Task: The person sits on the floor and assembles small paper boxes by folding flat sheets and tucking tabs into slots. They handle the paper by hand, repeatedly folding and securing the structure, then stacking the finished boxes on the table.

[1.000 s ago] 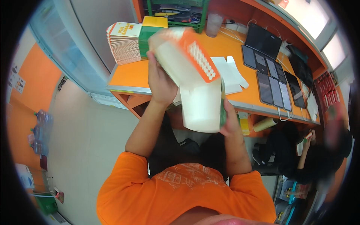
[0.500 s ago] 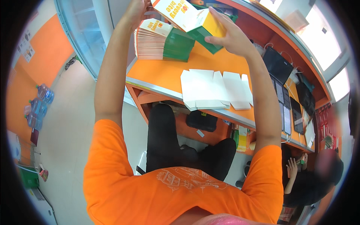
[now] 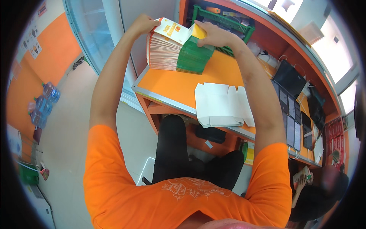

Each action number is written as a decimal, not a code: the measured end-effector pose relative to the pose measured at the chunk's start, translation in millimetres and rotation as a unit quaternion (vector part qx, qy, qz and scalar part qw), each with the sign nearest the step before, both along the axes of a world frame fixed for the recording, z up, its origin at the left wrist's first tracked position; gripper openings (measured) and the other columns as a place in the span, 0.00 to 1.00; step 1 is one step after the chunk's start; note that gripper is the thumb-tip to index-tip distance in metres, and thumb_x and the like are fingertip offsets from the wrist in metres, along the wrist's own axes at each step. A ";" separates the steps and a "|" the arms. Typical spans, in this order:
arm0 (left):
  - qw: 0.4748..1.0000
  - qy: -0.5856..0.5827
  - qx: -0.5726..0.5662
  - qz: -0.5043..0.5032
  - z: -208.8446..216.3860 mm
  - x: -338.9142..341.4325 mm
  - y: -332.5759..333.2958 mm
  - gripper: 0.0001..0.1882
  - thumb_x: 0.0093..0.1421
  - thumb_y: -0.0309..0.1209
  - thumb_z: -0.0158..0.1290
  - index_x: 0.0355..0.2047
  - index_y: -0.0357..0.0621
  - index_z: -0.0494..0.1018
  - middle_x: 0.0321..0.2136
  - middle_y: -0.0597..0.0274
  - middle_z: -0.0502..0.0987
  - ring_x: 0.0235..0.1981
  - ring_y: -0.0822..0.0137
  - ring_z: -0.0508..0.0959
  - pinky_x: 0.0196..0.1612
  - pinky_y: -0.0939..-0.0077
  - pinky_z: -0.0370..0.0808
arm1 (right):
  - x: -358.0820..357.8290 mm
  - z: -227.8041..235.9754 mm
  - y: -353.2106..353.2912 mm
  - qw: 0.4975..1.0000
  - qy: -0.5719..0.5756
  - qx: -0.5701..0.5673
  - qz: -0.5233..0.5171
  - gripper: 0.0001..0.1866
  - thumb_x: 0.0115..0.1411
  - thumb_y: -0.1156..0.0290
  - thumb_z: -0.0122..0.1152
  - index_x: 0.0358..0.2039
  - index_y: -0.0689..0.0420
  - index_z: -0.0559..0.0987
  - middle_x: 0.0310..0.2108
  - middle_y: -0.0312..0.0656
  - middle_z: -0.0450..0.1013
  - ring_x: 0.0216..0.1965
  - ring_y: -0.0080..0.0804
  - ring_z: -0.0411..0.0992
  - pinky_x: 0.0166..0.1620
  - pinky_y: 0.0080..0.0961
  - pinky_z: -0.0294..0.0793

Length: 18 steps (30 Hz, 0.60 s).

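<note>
At the far end of the orange table, a tall stack of flattened cartons (image 3: 163, 52) shows white edges on the left and green ends on the right. A white, yellow and green carton (image 3: 174, 30) lies on top of it, slightly tilted. My left hand (image 3: 145, 25) pinches that carton's left end. Its right end is gripped by my right hand (image 3: 216, 36), thumb over the green side and fingers along the yellow panel. Nearer to me, several flat white carton blanks (image 3: 217, 105) lie plain side up, overhanging the table's front edge a little.
Behind my right hand stands a green plastic crate (image 3: 223, 19) with items in it. Along the right side are a black laptop (image 3: 288, 74), several phones (image 3: 291, 129) and cables. A co-worker's hand (image 3: 301, 182) shows at lower right. Water bottles (image 3: 45, 103) stand at left.
Both hands have lowered the carton onto the stack; before, it was held raised above it and to the right. The whole view has shifted slightly, showing more of the far shelf.
</note>
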State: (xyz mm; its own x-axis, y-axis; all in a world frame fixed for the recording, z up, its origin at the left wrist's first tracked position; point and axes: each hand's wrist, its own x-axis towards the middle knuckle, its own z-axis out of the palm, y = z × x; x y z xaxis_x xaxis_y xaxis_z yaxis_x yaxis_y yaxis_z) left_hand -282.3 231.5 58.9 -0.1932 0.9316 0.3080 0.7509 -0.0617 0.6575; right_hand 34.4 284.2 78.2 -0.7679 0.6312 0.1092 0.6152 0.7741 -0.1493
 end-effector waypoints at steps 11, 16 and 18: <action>0.931 0.351 0.071 0.072 -5.1 28.9 -10.6 0.23 0.61 0.43 0.54 0.51 0.42 0.77 0.45 0.47 0.81 0.46 0.47 0.79 0.51 0.57 0.75 | -45.7 -47.3 -22.2 0.989 0.022 0.083 -0.122 0.51 0.61 0.24 0.36 0.73 0.49 0.56 0.71 0.54 0.55 0.73 0.55 0.49 0.72 0.53 0.44; 0.940 0.334 -0.019 -0.072 -13.9 72.8 6.1 0.24 0.68 0.41 0.46 0.60 0.46 0.72 0.53 0.46 0.77 0.55 0.45 0.75 0.58 0.54 0.71 | -47.2 -58.4 -5.2 0.987 0.061 0.104 -0.108 0.52 0.59 0.25 0.39 0.73 0.51 0.57 0.68 0.55 0.60 0.70 0.58 0.55 0.71 0.52 0.47; 0.940 0.317 -0.028 -0.120 -35.5 69.8 22.6 0.24 0.69 0.42 0.44 0.61 0.47 0.71 0.54 0.45 0.76 0.55 0.45 0.74 0.59 0.54 0.71 | -43.1 -48.3 29.8 0.987 0.121 -0.035 -0.095 0.52 0.60 0.25 0.38 0.72 0.53 0.59 0.66 0.56 0.63 0.68 0.56 0.59 0.70 0.51 0.51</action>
State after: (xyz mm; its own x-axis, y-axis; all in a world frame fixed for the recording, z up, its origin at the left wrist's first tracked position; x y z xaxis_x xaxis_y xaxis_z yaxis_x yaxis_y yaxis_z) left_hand -212.5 254.1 23.4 0.2303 0.9432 0.2396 0.9622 -0.2575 0.0886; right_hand -8.7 314.0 29.9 -0.5913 0.7739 0.2267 0.6879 0.6307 -0.3591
